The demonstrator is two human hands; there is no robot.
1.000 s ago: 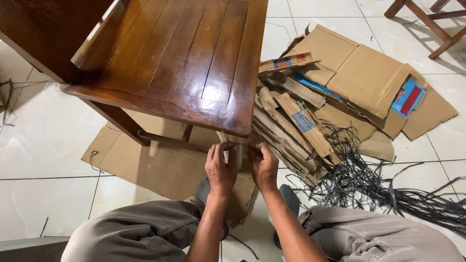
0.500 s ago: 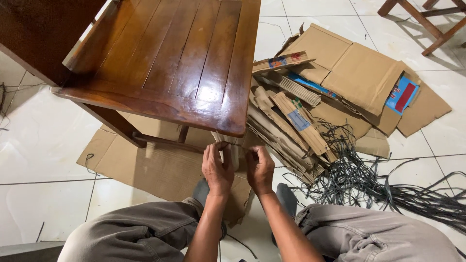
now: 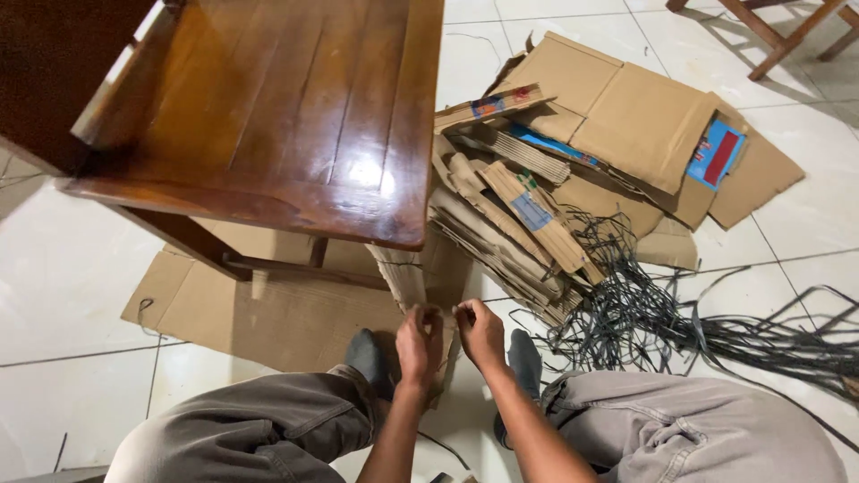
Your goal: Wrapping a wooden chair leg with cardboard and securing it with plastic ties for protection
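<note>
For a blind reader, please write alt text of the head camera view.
A seated person's left hand and right hand pinch a thin dark strap at a cardboard bundle standing on the floor under a wooden chair. Flattened cardboard and loose dark straps lie to the right.

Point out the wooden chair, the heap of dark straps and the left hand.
Brown wooden chair (image 3: 268,116), head view, on the seat.
Heap of dark plastic straps (image 3: 662,322), head view, its tangled middle.
Left hand (image 3: 417,344), head view, its back.
</note>
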